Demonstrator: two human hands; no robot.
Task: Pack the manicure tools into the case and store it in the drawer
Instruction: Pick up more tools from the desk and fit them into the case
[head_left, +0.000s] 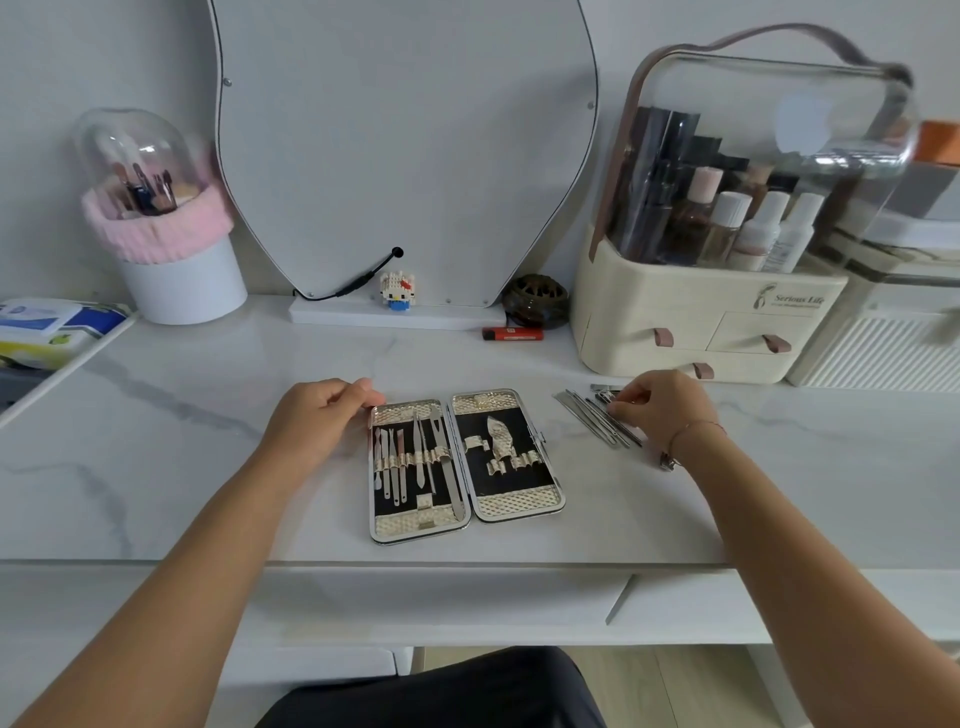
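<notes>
Case (466, 462): open flat, mid-surface (208, 467). Left half holds packed tools (415, 457); right half's loops are empty.
Loose tools (592, 418): right of case, right hand (662, 410) pinching among them.
Left hand (324, 410): curled, touching case's far-left corner; grip unclear.
Outstanding: remaining tools, closing, stowing.

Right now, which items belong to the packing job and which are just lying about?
Job: open manicure case, loose metal tools, left hand at the case's corner, right hand on the tools.
Lying about: red lighter, brick figure, brush holder, wipes pack.
</notes>
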